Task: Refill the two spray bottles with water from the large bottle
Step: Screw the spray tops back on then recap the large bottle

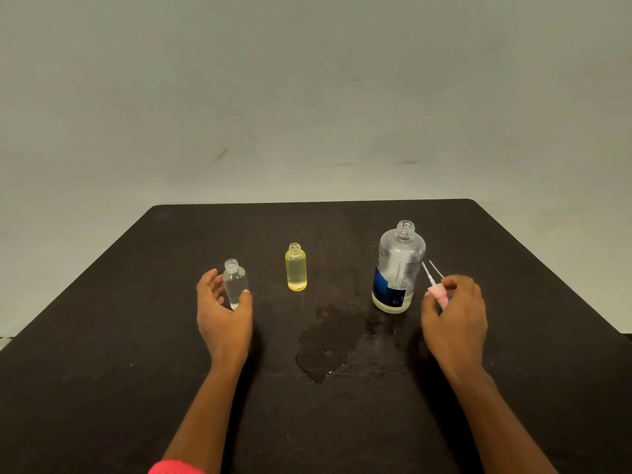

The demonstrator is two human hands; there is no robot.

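Note:
A small clear spray bottle (234,282) stands uncapped on the black table (136,336), holding clear liquid. My left hand (222,313) curls around it, thumb on its lower right side. A small yellow spray bottle (296,268), also uncapped, stands at the centre. The large clear bottle (398,268) with a blue label stands open at the right. Just right of it, my right hand (455,316) holds a pink spray head (437,294) with thin dip tubes pointing up-left; a bit of blue shows beneath the fingers.
A wet spill patch (325,340) spreads on the table between my hands, in front of the yellow and large bottles. A pale wall rises behind the table's far edge.

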